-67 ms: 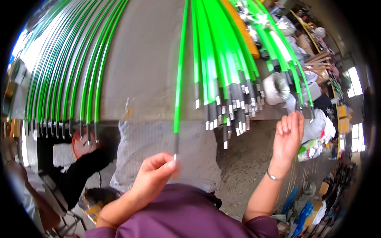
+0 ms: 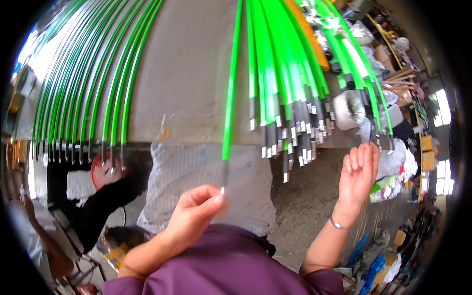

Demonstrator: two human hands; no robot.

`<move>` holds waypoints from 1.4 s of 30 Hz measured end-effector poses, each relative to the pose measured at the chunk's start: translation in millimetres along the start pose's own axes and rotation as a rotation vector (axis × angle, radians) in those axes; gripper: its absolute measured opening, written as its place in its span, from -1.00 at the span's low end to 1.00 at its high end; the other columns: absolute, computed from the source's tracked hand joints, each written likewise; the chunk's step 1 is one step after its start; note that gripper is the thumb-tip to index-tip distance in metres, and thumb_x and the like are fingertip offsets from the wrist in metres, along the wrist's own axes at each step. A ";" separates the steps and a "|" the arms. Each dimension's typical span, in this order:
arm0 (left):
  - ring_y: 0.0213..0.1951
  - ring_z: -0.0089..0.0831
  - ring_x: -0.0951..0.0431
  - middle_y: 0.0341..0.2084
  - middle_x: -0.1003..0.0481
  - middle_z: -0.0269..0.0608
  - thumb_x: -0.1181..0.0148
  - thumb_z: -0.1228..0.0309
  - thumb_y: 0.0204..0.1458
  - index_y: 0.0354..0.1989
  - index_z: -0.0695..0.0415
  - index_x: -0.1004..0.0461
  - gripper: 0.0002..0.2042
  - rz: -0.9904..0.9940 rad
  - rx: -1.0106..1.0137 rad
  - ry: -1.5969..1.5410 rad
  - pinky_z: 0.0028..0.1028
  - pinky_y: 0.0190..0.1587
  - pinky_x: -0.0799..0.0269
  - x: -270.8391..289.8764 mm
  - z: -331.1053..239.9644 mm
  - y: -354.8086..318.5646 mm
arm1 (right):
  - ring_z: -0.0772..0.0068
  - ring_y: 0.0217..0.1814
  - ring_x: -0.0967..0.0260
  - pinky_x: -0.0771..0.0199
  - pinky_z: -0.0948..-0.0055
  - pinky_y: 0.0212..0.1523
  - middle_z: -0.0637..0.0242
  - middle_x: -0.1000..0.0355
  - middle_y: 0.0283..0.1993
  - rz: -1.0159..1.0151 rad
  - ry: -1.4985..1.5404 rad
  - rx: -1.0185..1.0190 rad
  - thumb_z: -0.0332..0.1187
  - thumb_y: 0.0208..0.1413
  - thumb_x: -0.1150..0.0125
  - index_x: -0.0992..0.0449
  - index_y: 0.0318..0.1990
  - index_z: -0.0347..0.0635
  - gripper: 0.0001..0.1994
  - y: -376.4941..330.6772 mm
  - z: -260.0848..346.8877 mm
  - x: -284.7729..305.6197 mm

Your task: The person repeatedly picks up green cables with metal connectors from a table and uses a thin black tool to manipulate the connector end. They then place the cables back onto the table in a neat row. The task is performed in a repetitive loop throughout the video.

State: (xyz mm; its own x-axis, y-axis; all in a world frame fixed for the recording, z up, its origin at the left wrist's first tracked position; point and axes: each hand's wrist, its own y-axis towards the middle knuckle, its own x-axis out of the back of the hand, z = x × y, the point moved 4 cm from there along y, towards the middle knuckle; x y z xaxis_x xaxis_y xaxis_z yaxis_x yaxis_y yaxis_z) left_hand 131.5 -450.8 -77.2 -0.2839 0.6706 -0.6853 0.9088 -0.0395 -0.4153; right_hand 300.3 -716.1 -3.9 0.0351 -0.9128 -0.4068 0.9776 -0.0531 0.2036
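Observation:
A long green rod with a dark end and silver tip lies apart from the others, its end past the table edge. My left hand is closed with thumb and fingers at that tip, pinching it; the fingertips are blurred. My right hand is raised at the right with its fingers curled closed; anything inside it is hidden. Near it on the table corner stands a roll of clear tape. Between the hands, a thick bundle of green rods with dark ends and silver tips overhangs the edge.
More green rods lie spaced side by side on the grey table at the left. A yellow-orange bar rests on the bundle. A pale sack-like cloth hangs below the edge. Another person's arm shows at far left.
The whole view has shifted slightly, with the table contents now a little further right. My left hand stays at the rod's tip, and my right hand keeps its curled shape.

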 end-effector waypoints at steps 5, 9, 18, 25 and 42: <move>-0.44 -0.56 -0.33 -0.48 -0.43 -0.29 -0.11 0.40 0.08 -0.34 0.22 -0.43 -0.87 -0.002 0.021 -0.041 -0.55 -0.33 -0.24 1.0 -0.2 -0.3 | 0.63 -0.57 -0.06 -0.09 0.64 -0.59 0.46 -0.07 -0.57 0.138 0.069 -0.230 -0.33 0.15 -0.07 -0.30 -0.27 -0.18 -0.85 -67.7 -10.4 -49.3; -0.44 -0.64 -0.32 -0.48 -0.43 -0.35 -0.14 0.37 0.07 -0.34 0.24 -0.45 -0.83 0.022 0.016 -0.059 -0.61 -0.33 -0.25 -1.4 1.2 2.4 | 0.52 -0.53 -0.18 -0.32 0.47 -0.45 0.42 -0.14 -0.57 0.208 -0.031 -0.321 -0.23 0.10 -0.16 -0.29 -0.34 -0.19 -0.76 -100.3 -21.7 -71.3; -0.43 -0.66 -0.31 -0.47 -0.44 -0.37 -0.13 0.36 0.06 -0.38 0.21 -0.44 -0.85 -0.008 0.006 -0.003 -0.63 -0.32 -0.24 -0.3 -0.5 -7.5 | 0.45 -0.36 -0.38 -0.31 0.15 0.07 0.36 -0.33 -0.49 0.419 0.102 -0.453 -0.35 0.14 -0.10 -0.37 -0.29 -0.25 -0.86 -109.1 -71.4 -135.5; -0.44 -0.62 -0.28 -0.49 -0.41 -0.35 -0.09 0.31 0.10 -0.40 0.21 -0.42 -0.80 0.053 0.022 0.023 -0.60 -0.31 -0.21 2.9 -4.6 -8.0 | 0.47 -0.38 -0.38 -0.34 0.12 0.01 0.41 -0.33 -0.50 0.363 0.243 -0.534 -0.32 0.17 -0.06 -0.35 -0.24 -0.21 -0.85 -99.7 -91.9 -147.4; -0.42 -0.70 -0.28 -0.54 -0.37 -0.45 -0.12 0.27 0.10 -0.43 0.24 -0.44 -0.75 -0.037 -0.104 0.160 -0.62 -0.37 -0.23 -7.2 -12.9 -4.4 | 0.48 -0.43 -0.33 -0.34 0.21 -0.02 0.45 -0.26 -0.57 0.389 0.291 -0.487 -0.38 0.16 -0.06 -0.34 -0.26 -0.22 -0.89 -106.3 -91.5 -163.5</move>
State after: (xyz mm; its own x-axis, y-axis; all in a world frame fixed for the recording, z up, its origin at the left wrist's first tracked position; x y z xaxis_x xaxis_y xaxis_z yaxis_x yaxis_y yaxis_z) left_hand 133.5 -445.9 -62.7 -0.2725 0.7801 -0.5632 0.9279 0.0582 -0.3683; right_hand 209.6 -524.1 -40.5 0.3898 -0.6796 -0.6215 0.8623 0.5062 -0.0125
